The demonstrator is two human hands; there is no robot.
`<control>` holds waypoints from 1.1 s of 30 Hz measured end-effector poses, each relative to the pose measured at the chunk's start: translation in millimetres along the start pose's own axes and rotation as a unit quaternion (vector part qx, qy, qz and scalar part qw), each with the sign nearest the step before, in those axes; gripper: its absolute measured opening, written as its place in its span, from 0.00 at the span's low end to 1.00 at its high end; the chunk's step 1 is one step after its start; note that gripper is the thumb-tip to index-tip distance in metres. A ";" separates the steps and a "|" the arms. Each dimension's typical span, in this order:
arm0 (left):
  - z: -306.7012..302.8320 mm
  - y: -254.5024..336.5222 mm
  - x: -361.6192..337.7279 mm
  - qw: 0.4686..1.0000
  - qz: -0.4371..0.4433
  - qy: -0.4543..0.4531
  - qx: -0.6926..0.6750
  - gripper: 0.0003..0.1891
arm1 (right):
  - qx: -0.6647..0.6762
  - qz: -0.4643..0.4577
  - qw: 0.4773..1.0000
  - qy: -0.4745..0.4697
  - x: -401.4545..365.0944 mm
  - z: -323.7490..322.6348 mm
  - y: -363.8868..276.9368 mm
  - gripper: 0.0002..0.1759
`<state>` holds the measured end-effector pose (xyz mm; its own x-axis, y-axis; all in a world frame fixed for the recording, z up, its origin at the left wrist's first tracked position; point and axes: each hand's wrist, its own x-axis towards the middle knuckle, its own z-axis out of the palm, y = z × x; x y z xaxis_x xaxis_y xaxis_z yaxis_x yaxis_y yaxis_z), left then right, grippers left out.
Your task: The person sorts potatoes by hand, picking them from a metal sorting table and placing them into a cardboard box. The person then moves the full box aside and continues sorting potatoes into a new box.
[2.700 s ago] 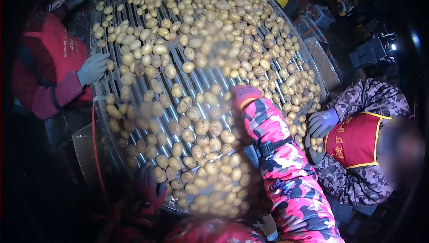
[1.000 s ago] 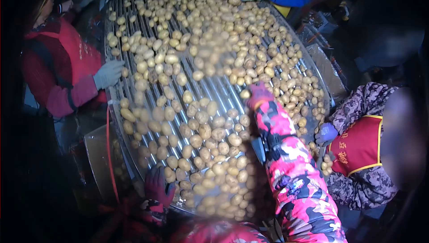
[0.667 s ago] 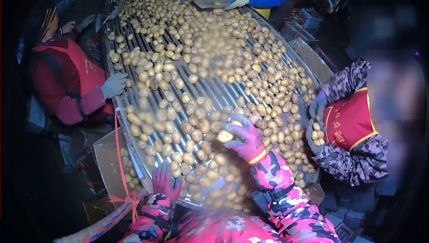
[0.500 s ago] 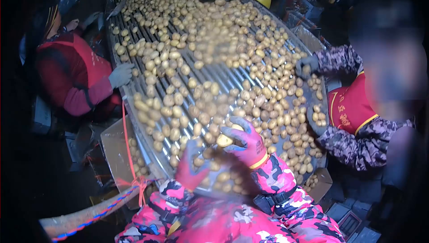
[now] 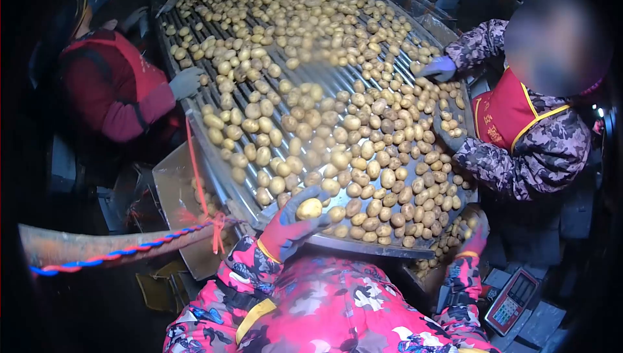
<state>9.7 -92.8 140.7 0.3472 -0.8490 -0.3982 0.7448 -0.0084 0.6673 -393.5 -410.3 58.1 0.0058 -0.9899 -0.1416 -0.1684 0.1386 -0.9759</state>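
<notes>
My left hand, in a pink and grey glove, is at the near edge of the sorting table. Its fingers are curled round a pale yellow potato. Loose potatoes lie just beyond it on the rollers. Out to the right, my right hand, gloved the same way, is beside a box of potatoes below the table's corner. Its fingers are partly hidden, and whether they hold anything cannot be made out.
A roller table full of potatoes stretches away. Co-workers' gloved hands reach in from the left, right and far end. At the left are a cardboard box and a curved bar wrapped with cord. A scale display sits low at the right.
My right hand has left the rollers, where it held a potato, and swung right to the box. My left hand, empty before, now holds a potato. The view has shifted.
</notes>
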 end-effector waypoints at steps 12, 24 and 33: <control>-118.2 -42.6 -114.2 0.945 -0.002 0.103 -0.311 0.20 | -0.179 -0.072 0.947 -0.256 -9.4 95.8 84.2 0.23; -262.3 77.4 -224.6 0.680 0.405 0.428 -0.436 0.16 | -0.196 -0.015 0.855 -0.479 -103.6 200.5 70.3 0.20; -254.5 -97.1 -124.4 0.992 0.034 0.120 0.030 0.28 | -0.410 -0.113 0.865 -0.268 -115.4 93.1 81.5 0.20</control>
<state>39.2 148.1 -34.8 0.5269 -0.6990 -0.4835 0.6815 0.0075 0.7318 -316.1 -282.0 -20.5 0.5489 -0.8024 -0.2344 -0.7439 -0.3409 -0.5748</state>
